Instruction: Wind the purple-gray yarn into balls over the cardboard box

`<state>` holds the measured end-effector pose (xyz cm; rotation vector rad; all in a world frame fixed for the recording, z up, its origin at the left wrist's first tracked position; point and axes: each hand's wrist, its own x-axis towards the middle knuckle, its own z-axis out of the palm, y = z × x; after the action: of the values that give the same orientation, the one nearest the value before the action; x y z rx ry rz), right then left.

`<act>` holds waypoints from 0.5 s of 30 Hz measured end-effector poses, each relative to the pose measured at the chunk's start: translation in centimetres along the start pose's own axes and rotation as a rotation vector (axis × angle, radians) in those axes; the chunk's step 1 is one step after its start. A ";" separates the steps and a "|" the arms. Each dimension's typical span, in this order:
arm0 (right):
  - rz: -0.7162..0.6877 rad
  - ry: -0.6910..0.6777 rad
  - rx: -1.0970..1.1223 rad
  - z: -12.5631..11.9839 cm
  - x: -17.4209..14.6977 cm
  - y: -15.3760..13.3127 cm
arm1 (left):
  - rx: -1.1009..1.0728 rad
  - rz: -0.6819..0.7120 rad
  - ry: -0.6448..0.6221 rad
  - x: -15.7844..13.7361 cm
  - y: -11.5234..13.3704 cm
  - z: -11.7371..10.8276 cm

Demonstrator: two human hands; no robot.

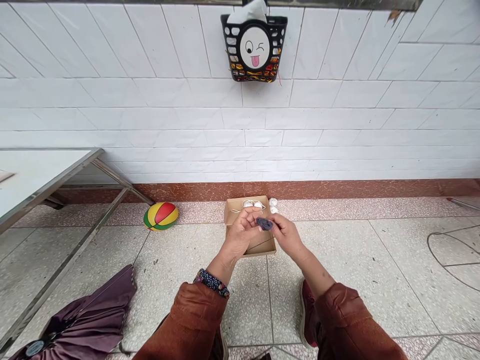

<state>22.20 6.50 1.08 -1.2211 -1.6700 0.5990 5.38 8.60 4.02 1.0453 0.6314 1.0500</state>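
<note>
Both hands meet over an open cardboard box (258, 248) on the floor. Between them is a small dark grey-purple piece (264, 223) that looks like yarn or knitted fabric; its exact kind is unclear. My left hand (242, 232) pinches its left side, fingers curled. My right hand (287, 232) grips its right end between thumb and fingers. Beneath the hands, a thin dark strand or stick (261, 243) lies across the box. Round white pieces (258, 204) and pale cord sit at the box's far end, and more white rounds (273, 202) lie just outside it to the right.
A red, yellow and green ball (161, 216) lies left of the box, near a metal-framed table (75, 165). A folded purple umbrella (90, 312) is at lower left. On the tiled wall hangs a black basket (255, 47). A wire frame (455, 255) stands at right.
</note>
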 end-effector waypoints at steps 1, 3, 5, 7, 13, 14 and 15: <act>-0.009 -0.039 -0.008 0.4 -0.3 -0.2 | -0.005 0.022 0.064 0.2 0.0 -0.2; -0.063 -0.131 -0.022 0.8 -0.7 -0.9 | 0.045 0.066 0.173 0.8 -0.1 -0.7; -0.136 -0.199 -0.011 0.6 -0.9 -1.9 | 0.158 0.093 0.237 1.2 -0.2 -1.3; -0.173 -0.189 0.025 -0.3 -0.7 -2.7 | 0.306 0.093 0.240 1.2 -0.3 -1.6; -0.009 0.125 0.019 -2.5 0.6 -1.4 | 0.307 -0.018 -0.125 -0.3 -0.4 -0.5; 0.010 0.138 0.002 -2.4 0.6 -0.8 | 0.231 -0.030 -0.157 -0.5 -0.4 -0.2; 0.022 0.129 -0.018 -2.1 0.5 -0.3 | 0.160 -0.031 -0.155 -0.6 -0.4 0.0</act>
<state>23.93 6.52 2.40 -1.2658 -1.5591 0.5092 5.28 8.04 3.65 1.2396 0.6104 0.8920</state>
